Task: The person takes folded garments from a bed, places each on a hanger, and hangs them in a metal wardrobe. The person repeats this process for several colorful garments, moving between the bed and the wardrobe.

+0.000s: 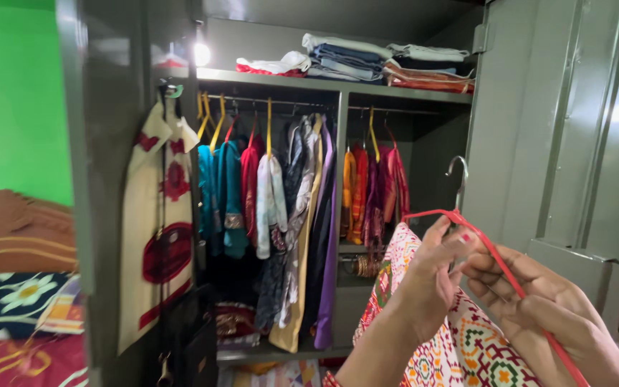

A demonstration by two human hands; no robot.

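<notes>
Both hands are raised in front of an open grey-green steel wardrobe (510,107), and everything below is placed against that wardrobe.

The left hand (428,276) is held before the wardrobe's lower right part, its fingers (444,233) curled shut around the top of a red clothes hanger (499,258), just under the hanger's metal hook (458,175). The right hand (553,304) is just beside it, nearer the wardrobe's open right door, with its fingers pinched closed on the hanger's sloping red arm. Below the two hands hangs a patterned garment (467,344) in white, red, yellow and green; whether it is already threaded on the hanger cannot be told.

Inside the wardrobe, a rail (266,100) under the top shelf carries a row of hung clothes (281,208) in teal, red, white, grey, mustard and purple, many on yellow hangers. A narrower right-hand bay holds orange, maroon and pink garments (374,190). On the top shelf lie folded clothes (367,61) in stacks. On the wardrobe's left door hangs a cream garment with dark red motifs (155,215).

Left of the wardrobe are a green wall (16,93) and a bed piled with a brown blanket (16,229) and floral bedding (12,297).
</notes>
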